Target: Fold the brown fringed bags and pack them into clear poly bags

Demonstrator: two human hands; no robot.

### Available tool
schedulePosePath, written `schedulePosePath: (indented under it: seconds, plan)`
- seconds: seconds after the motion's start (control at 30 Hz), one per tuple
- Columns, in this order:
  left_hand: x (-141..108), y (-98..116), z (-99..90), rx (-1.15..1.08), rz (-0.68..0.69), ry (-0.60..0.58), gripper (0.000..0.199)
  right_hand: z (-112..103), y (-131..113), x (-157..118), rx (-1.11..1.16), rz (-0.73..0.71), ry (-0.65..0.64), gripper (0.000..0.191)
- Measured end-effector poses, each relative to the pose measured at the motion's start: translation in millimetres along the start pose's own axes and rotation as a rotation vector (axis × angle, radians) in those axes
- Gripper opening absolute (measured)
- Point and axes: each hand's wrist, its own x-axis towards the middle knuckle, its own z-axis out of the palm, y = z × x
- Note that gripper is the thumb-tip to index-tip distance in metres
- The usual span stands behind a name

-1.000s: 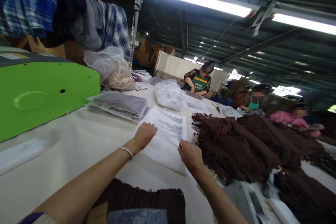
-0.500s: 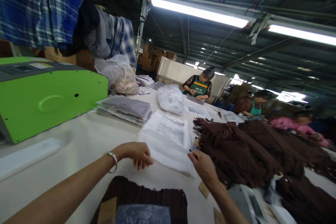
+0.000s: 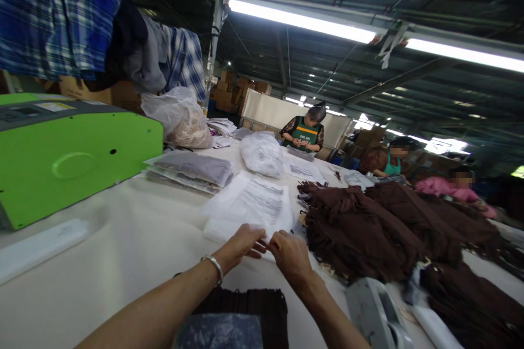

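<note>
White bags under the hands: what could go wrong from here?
1. The left hand and right hand meet at the near part of the white bags; the plastic looks thin and layered, so several layers might come up together or one might tear.
2. The brown clothes are piled close on the right, so their loose fringe might get caught in a lifted bag.
3. The bracelet on the left wrist might snag the plastic.

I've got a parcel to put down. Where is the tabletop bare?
Bare: the tabletop between the green machine, the long white pack, the white bags and the left arm. Crowded: the right side, with brown cloth and a grey device.
</note>
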Motion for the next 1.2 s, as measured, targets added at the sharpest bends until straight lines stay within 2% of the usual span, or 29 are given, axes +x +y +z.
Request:
schedulePosePath:
  seconds: [0.1, 0.23, 0.37, 0.53, 0.73, 0.9, 1.0, 1.2]
  plan:
    - [-1, -1, -7.6, -0.022, -0.008, 0.024, 0.048, 4, 7, -2, 0.020, 0.000, 0.030, 0.011]
    - [-3, 0, -14.4, -0.016, -0.007, -0.012, 0.046, 9, 12, -2, 0.070, 0.013, 0.076, 0.014]
    - [-4, 0, -9.2, 0.018, 0.011, -0.068, 0.046, 14, 11, 0, 0.151, 0.030, 0.120, 0.020]
    - [-3, -2, -2.2, 0.074, 0.078, -0.052, 0.032, 16, 10, 4, 0.276, 0.069, 0.142, 0.027]
    - [1, -4, -6.4, 0.129, 0.147, -0.040, 0.025, 14, 15, 5, 0.469, 0.140, 0.100, 0.028]
    - [3, -4, -10.6, 0.137, 0.174, -0.055, 0.023, 12, 22, 4, 0.632, 0.133, -0.010, 0.015]
    - [3, -5, -11.8, 0.127, 0.177, -0.037, 0.025, 9, 25, 2, 0.689, 0.117, -0.066, 0.015]
    - [-3, -1, -6.8, 0.158, 0.152, -0.074, 0.023, 4, 20, -1, 0.691, 0.172, -0.015, 0.015]
